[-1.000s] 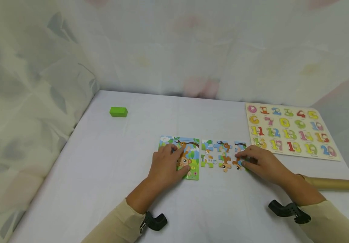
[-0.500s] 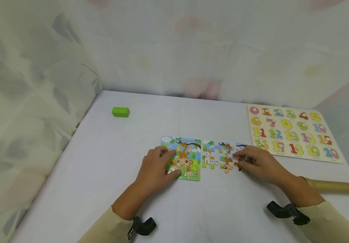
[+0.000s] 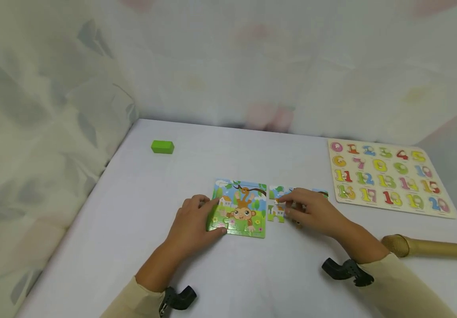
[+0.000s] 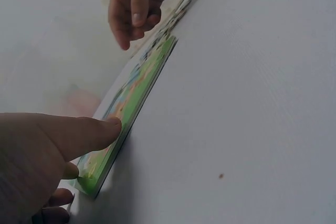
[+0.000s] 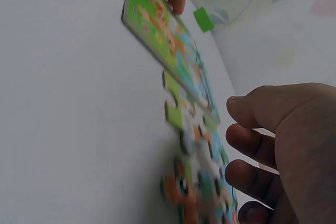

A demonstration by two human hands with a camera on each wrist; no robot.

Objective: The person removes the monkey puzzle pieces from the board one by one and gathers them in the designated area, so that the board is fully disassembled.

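In the head view a monkey jigsaw puzzle [image 3: 239, 207] lies in its square tray with a green lower border. My left hand [image 3: 190, 223] rests at its left side, thumb along the near border and fingers at the left edge. The left wrist view shows that thumb [image 4: 100, 135] stretched over the green border. To the right of the tray lie loose jigsaw pieces [image 3: 277, 213]. Over them hovers my right hand [image 3: 311, 210], hiding several. In the right wrist view its thumb and fingers stand apart, with no piece between them.
A number board [image 3: 393, 179] with coloured figures 0 to 20 lies at the back right. A gold microphone [image 3: 435, 248] lies beyond my right forearm. At the back left is a green block [image 3: 162, 147]. Patterned cloth hangs behind and left of the white table [image 3: 252, 282].
My left hand has drawn back left from the puzzle's middle to its left edge, uncovering the picture. My right hand has moved left across the loose pieces. The view has shifted slightly.
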